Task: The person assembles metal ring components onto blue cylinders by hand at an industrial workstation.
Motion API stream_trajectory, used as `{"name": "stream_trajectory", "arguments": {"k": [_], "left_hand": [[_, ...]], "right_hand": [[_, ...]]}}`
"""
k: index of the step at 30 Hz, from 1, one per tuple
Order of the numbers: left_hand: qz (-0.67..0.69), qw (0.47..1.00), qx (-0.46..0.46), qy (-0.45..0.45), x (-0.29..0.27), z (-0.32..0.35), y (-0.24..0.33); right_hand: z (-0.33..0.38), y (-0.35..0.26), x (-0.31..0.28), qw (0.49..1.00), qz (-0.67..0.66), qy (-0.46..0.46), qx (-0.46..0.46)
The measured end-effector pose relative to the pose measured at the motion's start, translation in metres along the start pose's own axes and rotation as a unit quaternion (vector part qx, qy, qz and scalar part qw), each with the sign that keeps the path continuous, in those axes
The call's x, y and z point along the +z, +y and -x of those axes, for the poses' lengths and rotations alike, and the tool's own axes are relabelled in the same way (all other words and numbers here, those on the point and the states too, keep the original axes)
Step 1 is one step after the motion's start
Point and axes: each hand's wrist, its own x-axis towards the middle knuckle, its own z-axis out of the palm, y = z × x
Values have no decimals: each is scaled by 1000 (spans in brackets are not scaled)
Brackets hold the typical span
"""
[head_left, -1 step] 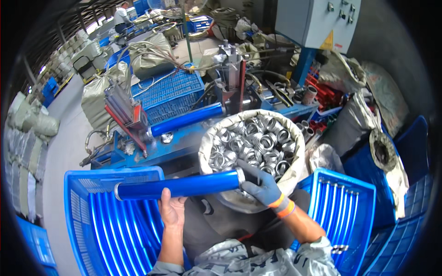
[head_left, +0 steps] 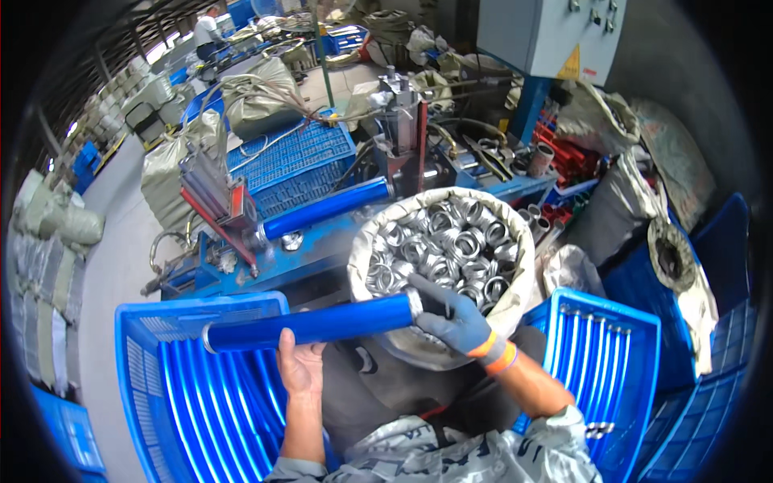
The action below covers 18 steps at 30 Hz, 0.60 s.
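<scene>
A shiny blue tube (head_left: 322, 321) lies crosswise in front of me, its right end slightly higher. My left hand (head_left: 300, 367), bare, holds it from below near the middle, thumb up along the near side. At the tube's right end sits a silver metal ring (head_left: 415, 303). Around that ring close the fingers of my right hand (head_left: 455, 322), which wears a grey-blue glove with an orange band at the wrist. Just beyond it stands a round, cloth-lined container (head_left: 522, 302) heaped with silver rings (head_left: 439, 249).
Blue crates of blue tubes flank me, one at the left (head_left: 201, 304) and one at the right (head_left: 651, 346). Ahead, a machine bench (head_left: 322, 241) carries another blue tube (head_left: 330, 208) between two upright clamps. A grey control box (head_left: 555, 36) stands at the far right.
The tube's right end and my right hand have shifted very slightly left. Both hands keep their hold.
</scene>
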Motion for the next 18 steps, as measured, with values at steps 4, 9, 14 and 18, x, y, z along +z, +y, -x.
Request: {"name": "stream_trajectory", "arguments": {"k": [4, 9, 14, 18], "left_hand": [[89, 995, -13, 33, -24, -22, 15], [104, 993, 18, 61, -28, -36, 35], [72, 994, 36, 76, -63, -31, 60], [40, 993, 42, 104, -82, -43, 61]], "right_hand": [[-92, -30, -21, 997, 67, -17, -27], [-265, 33, -10, 968, 224, 22, -110], [-390, 122, 18, 746, 650, 61, -134], [-417, 146, -17, 683, 730, 22, 14]]}}
